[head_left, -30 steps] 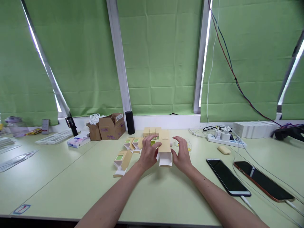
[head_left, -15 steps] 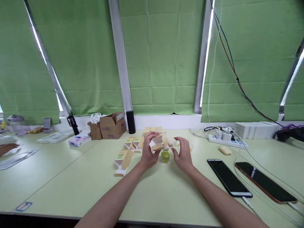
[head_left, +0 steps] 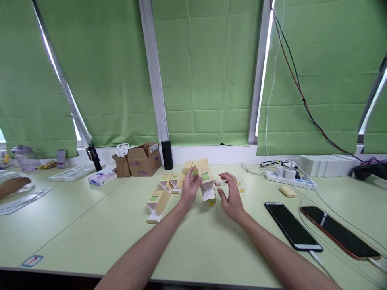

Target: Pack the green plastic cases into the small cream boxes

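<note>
My left hand grips a small beige carton by its left side; its green label faces me and a white-lined flap hangs down at the bottom. Partly behind that flap stands a small glass jar, its top mostly covered. To the right, my right hand holds nothing, with thumb and fingers apart. A pinkish round piece lies between the carton and this hand. Left of my hands sit a larger-looking open carton and two more small cartons, flaps folded out.
Two phones with cables lie at the right, near a cream case and a power strip. Clear jars stand past my right hand. A brown cardboard box and black cylinder are behind. Another person's hand is far left.
My left hand has turned the carton so its green label now faces me and its flap hangs over the jar. My right hand stays open in nearly the same place.
</note>
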Action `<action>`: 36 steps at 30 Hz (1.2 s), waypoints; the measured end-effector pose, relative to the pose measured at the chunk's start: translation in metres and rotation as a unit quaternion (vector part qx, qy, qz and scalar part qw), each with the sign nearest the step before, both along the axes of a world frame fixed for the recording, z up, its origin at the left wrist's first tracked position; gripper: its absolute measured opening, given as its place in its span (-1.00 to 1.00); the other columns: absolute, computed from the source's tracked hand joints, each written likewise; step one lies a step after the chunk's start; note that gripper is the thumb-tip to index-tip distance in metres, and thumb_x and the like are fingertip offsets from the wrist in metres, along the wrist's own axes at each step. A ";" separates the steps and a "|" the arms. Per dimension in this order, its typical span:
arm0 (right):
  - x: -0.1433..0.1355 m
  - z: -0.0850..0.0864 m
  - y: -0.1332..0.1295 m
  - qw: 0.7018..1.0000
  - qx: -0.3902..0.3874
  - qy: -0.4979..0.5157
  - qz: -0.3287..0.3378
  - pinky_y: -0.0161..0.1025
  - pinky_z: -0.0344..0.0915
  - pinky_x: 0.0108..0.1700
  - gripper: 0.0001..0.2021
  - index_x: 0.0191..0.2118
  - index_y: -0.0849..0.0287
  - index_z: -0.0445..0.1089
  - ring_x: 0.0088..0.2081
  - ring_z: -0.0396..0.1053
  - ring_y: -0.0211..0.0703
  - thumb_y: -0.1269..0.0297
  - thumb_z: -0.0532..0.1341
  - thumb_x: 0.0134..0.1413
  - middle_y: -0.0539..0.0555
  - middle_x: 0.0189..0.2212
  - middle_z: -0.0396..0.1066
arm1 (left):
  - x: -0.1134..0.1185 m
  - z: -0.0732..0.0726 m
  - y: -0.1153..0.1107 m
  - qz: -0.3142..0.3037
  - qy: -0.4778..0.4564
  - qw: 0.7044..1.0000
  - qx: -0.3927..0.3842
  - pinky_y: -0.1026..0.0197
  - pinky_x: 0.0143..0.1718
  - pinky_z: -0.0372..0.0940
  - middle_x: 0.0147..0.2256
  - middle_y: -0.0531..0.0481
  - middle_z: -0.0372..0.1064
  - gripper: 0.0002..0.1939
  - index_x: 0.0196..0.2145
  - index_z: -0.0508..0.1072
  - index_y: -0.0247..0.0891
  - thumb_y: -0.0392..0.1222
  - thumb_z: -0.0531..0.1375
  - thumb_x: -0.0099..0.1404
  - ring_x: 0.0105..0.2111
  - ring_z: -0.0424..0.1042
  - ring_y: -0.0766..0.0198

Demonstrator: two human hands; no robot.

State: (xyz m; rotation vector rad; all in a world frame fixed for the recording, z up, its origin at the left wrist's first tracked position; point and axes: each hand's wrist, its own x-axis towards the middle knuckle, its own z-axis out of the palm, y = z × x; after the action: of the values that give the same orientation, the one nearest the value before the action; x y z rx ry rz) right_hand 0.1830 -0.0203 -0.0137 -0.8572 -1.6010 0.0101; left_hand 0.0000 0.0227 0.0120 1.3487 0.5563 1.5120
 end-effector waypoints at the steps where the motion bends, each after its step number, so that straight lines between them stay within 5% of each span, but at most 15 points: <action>1: -0.001 0.000 -0.001 1.000 -0.004 0.005 0.015 0.20 0.31 0.17 -0.58 0.26 -0.01 0.16 0.19 0.26 0.13 0.28 0.09 0.34 0.23 0.19 0.18 | -0.001 -0.001 0.001 -0.002 0.004 1.000 -0.012 0.07 0.06 0.35 -0.02 -0.18 0.47 -0.10 0.34 0.08 -0.20 0.10 0.39 0.23 0.02 0.50 0.06; 10: -0.006 0.003 -0.008 0.990 -0.057 0.026 0.130 0.17 0.41 0.16 -0.59 0.28 -0.12 0.19 0.04 0.42 0.00 0.28 0.07 0.37 0.20 0.28 0.03 | 0.002 0.002 -0.008 -0.039 0.051 0.998 -0.018 0.13 -0.13 0.38 -0.06 -0.17 0.51 -0.15 0.31 0.06 -0.17 0.13 0.37 0.24 -0.13 0.55 0.10; 15: -0.007 0.004 -0.009 0.983 -0.076 0.064 0.152 0.09 0.44 0.14 -0.68 0.17 -0.10 0.30 0.01 0.41 -0.05 0.29 0.06 0.37 0.17 0.25 0.05 | 0.004 0.005 -0.015 -0.056 0.083 0.995 0.005 0.12 -0.07 0.37 0.00 -0.18 0.47 -0.24 0.29 0.05 -0.12 0.13 0.31 0.31 -0.09 0.53 0.13; 20: -0.006 0.008 -0.009 0.976 -0.108 0.106 0.156 0.03 0.45 0.08 -0.70 0.14 -0.09 0.35 -0.06 0.45 -0.09 0.24 0.10 0.36 0.17 0.19 0.08 | 0.002 0.005 -0.019 -0.001 0.131 0.990 0.053 0.10 -0.07 0.39 0.22 -0.23 0.18 -0.40 0.23 0.12 -0.09 0.13 0.23 0.38 -0.13 0.48 0.21; 29: -0.002 0.007 -0.004 0.959 -0.129 0.171 0.184 -0.08 0.49 -0.01 -0.66 0.16 -0.09 0.37 -0.09 0.46 -0.14 0.19 0.18 0.31 0.13 0.17 0.09 | -0.004 0.007 -0.024 0.031 0.216 0.966 0.140 0.09 -0.04 0.41 0.29 -0.17 -0.04 -0.57 0.09 0.42 -0.08 -0.03 0.31 0.29 -0.04 0.44 0.15; 36: -0.001 0.004 -0.003 0.959 -0.126 0.159 0.196 -0.03 0.48 0.02 -0.64 0.17 -0.07 0.38 -0.06 0.46 -0.08 0.10 0.19 0.30 0.15 0.18 0.12 | -0.002 0.007 -0.026 0.038 0.204 0.971 0.117 0.14 -0.10 0.43 0.27 -0.15 0.02 -0.60 0.04 0.46 -0.08 -0.06 0.35 0.26 -0.09 0.47 0.18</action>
State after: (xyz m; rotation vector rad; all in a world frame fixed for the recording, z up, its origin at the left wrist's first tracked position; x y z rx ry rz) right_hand 0.1824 -0.0231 -0.0092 -0.6755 -1.4557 0.6155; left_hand -0.0018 -0.0028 0.0194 1.8631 0.7072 1.3964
